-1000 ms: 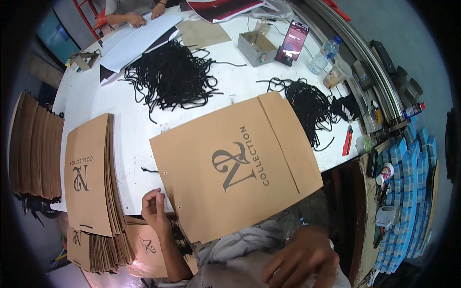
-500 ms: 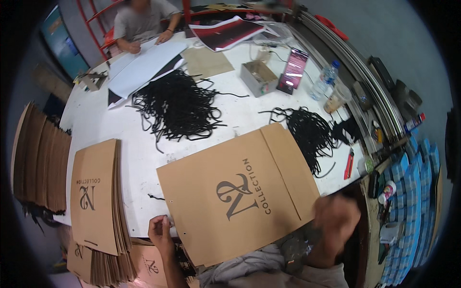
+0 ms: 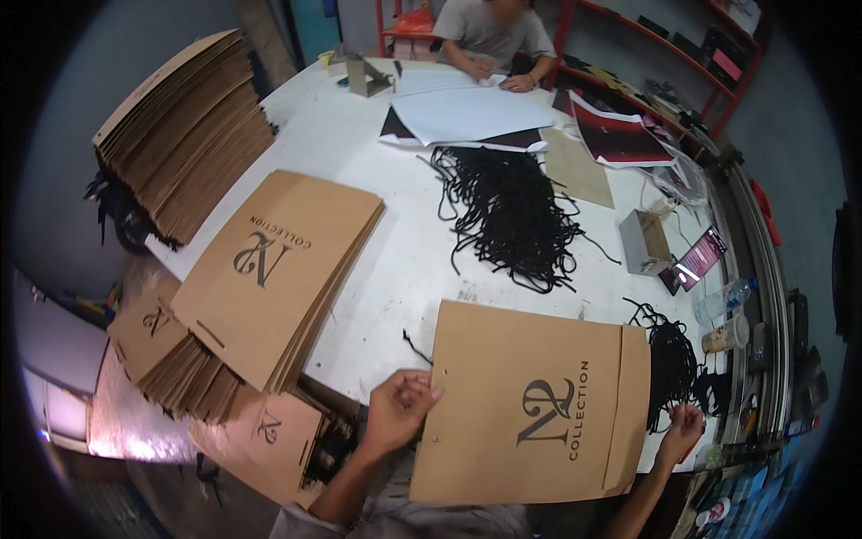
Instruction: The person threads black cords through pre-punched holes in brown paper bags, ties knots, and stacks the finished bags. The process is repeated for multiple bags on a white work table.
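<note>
A brown paper bag [image 3: 512, 404] with dark printing lies flat at the table's near edge, in front of me. My left hand [image 3: 400, 411] is at the bag's left edge beside two small punched holes, its fingers curled and thumb tip against the edge. Whatever those fingers hold is hidden. A short black cord [image 3: 416, 346] sticks out from the bag's left side, just above this hand. Right of the bag, my right hand [image 3: 681, 436] has its fingers drawn together at the near end of a small pile of black cords [image 3: 672, 359]; what is between them is too small to tell.
Left stand a stack of printed bags [image 3: 278, 269] and a tall brown stack [image 3: 193, 135]. A larger black cord heap [image 3: 512, 216] lies mid-table. At right are a grey box [image 3: 645, 242], phone [image 3: 700, 260], bottle [image 3: 725, 301] and cup [image 3: 725, 335]. Across, a person [image 3: 494, 40] handles white sheets [image 3: 467, 108].
The view has swung rightward in the room's opposite sense, shifting the left stacks inward. My left hand has come to the bag's edge; my right hand has moved from its near corner to the cords.
</note>
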